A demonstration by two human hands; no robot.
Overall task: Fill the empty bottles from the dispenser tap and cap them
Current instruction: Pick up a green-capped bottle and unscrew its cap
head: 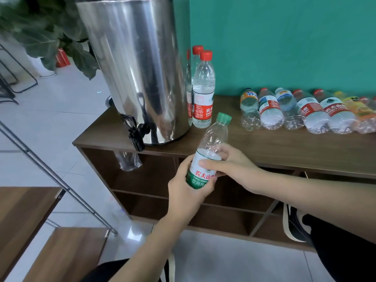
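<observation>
A leafy plant (40, 33) stands far left, a black-and-white shoe (295, 224) beside the wooden shelf (284, 147).

Bare shelf top (274, 143) lay open between the steel dispenser (134, 68) and the row of lying bottles (305, 110). Two upright red-capped bottles (203, 94) crowded the dispenser's right side; below the black tap (135, 132), space stood open.

Both forearms are bare, with no sleeves, watch or rings showing on the left hand (188, 192) or the right hand (234, 166). Dark black clothing covers the lap, and a black shoe (296, 224) has a pale sole.
</observation>
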